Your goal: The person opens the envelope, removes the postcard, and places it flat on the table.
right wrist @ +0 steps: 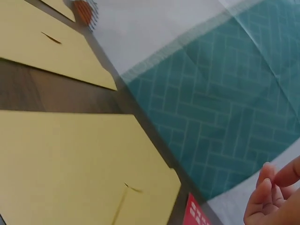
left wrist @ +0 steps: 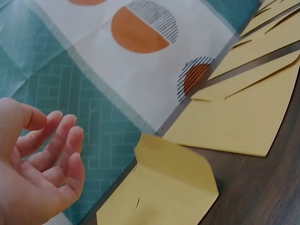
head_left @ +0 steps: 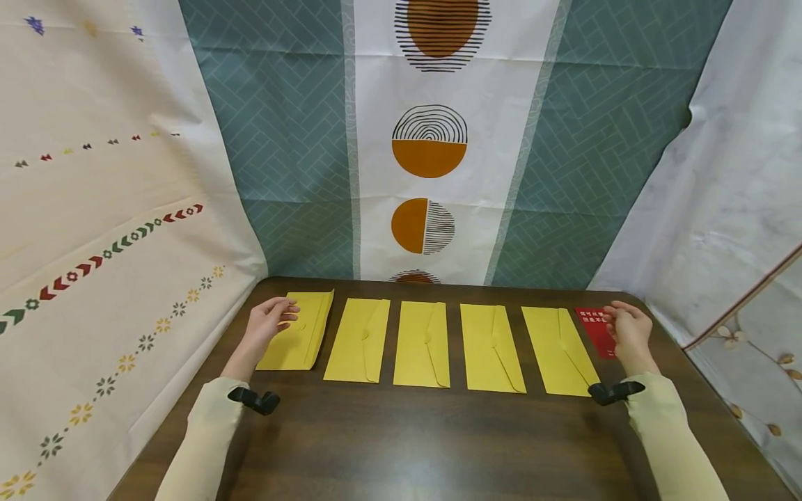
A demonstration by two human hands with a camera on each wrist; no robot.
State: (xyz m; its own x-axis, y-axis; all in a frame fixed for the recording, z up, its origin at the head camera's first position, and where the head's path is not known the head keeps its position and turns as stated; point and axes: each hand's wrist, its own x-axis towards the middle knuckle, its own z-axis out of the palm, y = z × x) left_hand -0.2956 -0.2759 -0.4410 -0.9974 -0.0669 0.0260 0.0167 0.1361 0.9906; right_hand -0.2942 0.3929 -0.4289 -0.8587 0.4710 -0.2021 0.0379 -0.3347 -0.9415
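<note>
My left hand [head_left: 268,325] hovers over the leftmost yellow envelope [head_left: 313,327], its fingers loosely bent and holding nothing. The flap of that envelope [left wrist: 180,161] stands lifted in the left wrist view, while the other envelopes have their flaps folded down. At the far right my right hand [head_left: 629,334] is raised over a red card [head_left: 592,327] with white printed characters, partly covering it in the head view. Its fingers curl loosely with nothing between them. Closest to this hand on its left lies the rightmost yellow envelope [head_left: 554,348].
Between the hands, more yellow envelopes [head_left: 422,341] lie in a row across the dark wooden table [head_left: 401,445]. A patterned teal and white cloth [head_left: 432,236] hangs behind the table's back edge. Pale cloths hang at the left [head_left: 94,229] and right [head_left: 739,229].
</note>
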